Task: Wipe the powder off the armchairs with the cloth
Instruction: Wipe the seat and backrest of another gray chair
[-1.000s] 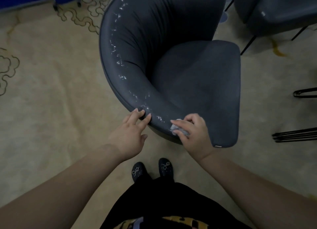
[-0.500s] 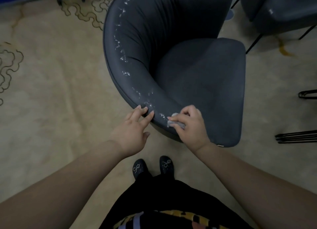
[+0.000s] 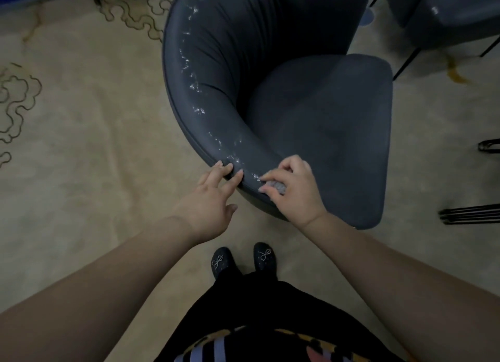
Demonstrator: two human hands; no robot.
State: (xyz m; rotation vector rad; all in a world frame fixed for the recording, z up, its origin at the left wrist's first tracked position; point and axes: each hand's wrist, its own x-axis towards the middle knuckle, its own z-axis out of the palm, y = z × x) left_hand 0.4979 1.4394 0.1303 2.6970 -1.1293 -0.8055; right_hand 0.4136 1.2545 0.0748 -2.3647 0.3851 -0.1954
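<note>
Cloth bunched, pinched in curled fingers of right hand, pressed on near end of armchair rim. Left hand fingers straight, slightly spread, tips rested on rim edge. Powder trail seen along most of rim: wiping judged barely begun. Second chair marked, untouched.

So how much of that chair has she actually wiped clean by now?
Hardly any looks done: white powder runs along most of the armchair rim. In hand: the right hand has the cloth in its grip, pressed on the rim's near end, while the left hand rests fingertips beside it. Left: that whole trail, plus a white speck on the second armchair.
</note>
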